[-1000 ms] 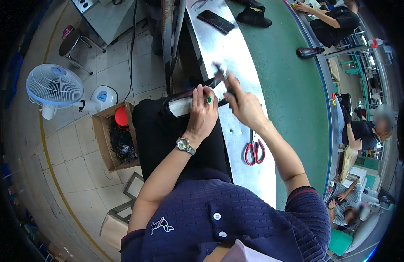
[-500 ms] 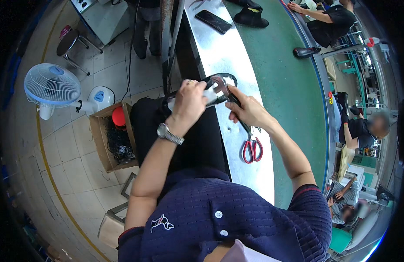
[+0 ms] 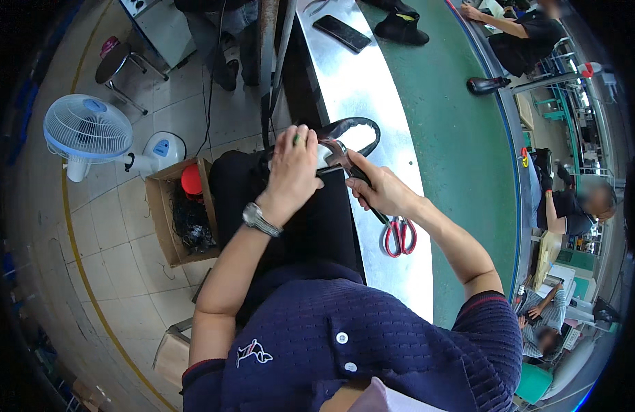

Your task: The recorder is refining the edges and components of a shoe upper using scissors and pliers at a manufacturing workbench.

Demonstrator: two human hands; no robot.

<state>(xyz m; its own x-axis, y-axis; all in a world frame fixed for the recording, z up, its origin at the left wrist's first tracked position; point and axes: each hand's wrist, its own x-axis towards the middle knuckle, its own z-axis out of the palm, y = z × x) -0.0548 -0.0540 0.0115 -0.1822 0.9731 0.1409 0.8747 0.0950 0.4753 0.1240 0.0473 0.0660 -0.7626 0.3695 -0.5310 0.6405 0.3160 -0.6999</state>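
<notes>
My left hand (image 3: 293, 172) is clamped over a black shoe upper with a white inside (image 3: 358, 132), held above my lap at the edge of the metal bench (image 3: 358, 82). My right hand (image 3: 380, 190) grips metal pliers (image 3: 338, 156) by their dark handle. The pliers' jaws bite at the edge of the upper right beside my left fingers. A watch sits on my left wrist. Red-handled scissors (image 3: 398, 237) lie on the bench just under my right forearm.
On the bench's far end lie a dark phone (image 3: 341, 33) and a black shoe (image 3: 400, 27); another black shoe (image 3: 488, 84) rides the green belt (image 3: 461, 158). A fan (image 3: 87, 130), cardboard box (image 3: 167, 220) and stool (image 3: 115, 60) stand left. Other people sit right.
My left hand has slid up over the upper, covering it from above. The upper has turned so its black rim and white inside show, and the pliers have shifted to its edge.
</notes>
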